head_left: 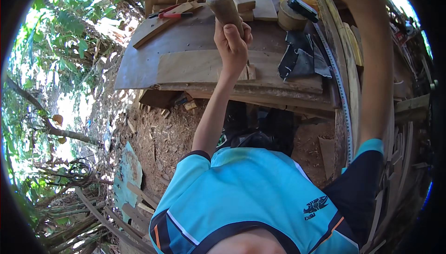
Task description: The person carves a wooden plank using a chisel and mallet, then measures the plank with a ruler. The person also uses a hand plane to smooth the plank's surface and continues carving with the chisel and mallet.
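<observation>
My left hand is closed round the thick wooden handle of what looks like a chisel. The handle's rounded end points up toward me. Below my fist, a thin dark shaft shows beside the wrist, near a small wood block on a flat board; most of the lower tool is hidden. My right arm reaches up along the right side and leaves the picture at the top, so the right hand is out of sight. The board lies along the near edge of a dark-topped workbench.
Red-handled pliers rest on a plank at the bench's far left. Wood blocks, a round tan container and dark cloth scraps lie farther right. A measuring tape runs along upright planks. Wood shavings cover the ground.
</observation>
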A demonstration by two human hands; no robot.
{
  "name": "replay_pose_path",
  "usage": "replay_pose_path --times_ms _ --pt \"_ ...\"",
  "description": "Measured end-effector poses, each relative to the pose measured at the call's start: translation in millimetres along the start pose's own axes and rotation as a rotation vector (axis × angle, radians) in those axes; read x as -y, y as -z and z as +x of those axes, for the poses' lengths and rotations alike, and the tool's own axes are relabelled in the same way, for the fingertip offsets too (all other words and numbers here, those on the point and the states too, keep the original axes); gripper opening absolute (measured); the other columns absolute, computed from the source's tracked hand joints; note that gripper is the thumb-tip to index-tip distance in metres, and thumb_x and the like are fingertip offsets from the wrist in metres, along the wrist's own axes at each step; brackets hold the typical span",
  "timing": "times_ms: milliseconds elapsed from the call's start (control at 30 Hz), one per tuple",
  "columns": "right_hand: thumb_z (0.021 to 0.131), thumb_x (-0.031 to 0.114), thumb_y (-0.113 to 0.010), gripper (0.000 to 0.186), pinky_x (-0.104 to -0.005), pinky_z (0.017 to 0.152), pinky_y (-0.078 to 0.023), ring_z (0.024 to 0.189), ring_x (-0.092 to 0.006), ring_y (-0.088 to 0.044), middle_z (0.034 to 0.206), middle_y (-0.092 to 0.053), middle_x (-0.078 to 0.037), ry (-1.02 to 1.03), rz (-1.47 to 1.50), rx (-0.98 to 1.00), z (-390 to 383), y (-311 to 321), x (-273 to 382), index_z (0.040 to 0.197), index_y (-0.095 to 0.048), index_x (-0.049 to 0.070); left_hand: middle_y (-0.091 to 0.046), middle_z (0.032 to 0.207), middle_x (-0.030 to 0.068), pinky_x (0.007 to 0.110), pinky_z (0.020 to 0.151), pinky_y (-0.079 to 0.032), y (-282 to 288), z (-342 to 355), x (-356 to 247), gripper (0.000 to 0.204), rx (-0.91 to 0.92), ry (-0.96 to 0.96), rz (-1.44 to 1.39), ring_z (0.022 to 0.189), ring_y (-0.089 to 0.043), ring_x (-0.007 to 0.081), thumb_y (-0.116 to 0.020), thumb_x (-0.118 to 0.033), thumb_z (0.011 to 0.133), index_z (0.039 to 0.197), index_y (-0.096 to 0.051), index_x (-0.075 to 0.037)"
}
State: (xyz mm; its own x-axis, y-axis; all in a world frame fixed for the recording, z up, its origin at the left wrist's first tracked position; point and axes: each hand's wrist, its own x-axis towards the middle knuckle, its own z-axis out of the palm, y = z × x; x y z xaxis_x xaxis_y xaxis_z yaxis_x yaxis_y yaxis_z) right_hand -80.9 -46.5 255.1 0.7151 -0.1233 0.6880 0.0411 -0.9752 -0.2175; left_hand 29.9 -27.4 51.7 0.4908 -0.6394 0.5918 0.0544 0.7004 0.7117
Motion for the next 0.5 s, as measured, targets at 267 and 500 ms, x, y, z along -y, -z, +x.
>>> replay_pose_path --times_ms 267,500 --pt "0.08 0.014 -0.056 0.04 -0.0279 0.09 -0.04 0.107 -0.0158 -0.05 0.117 -0.054 -0.011 -0.023 -0.042 0.123 10.6 -9.6 -5.4 0.118 -0.051 0.003 -0.037 0.054 0.0024 0.022 0.036 -0.024 0.5 -1.3 5.0 0.063 0.014 0.009 -0.062 0.04 -0.035 0.0086 -0.028 -0.067 0.081 0.08 -0.037 -0.004" --pt "0.08 0.015 -0.056 0.04 -0.0282 0.09 -0.039 0.107 -0.0165 -0.05 0.117 -0.054 -0.011 -0.006 0.017 0.144 13.7 -19.7 -15.5 0.118 -0.051 0.004 -0.038 0.054 0.0028 0.021 0.036 -0.024 14.0 0.7 0.3 0.062 -0.033 -0.016 -0.021 0.04 -0.036 0.0088 -0.029 -0.065 0.081 0.082 -0.037 -0.004"
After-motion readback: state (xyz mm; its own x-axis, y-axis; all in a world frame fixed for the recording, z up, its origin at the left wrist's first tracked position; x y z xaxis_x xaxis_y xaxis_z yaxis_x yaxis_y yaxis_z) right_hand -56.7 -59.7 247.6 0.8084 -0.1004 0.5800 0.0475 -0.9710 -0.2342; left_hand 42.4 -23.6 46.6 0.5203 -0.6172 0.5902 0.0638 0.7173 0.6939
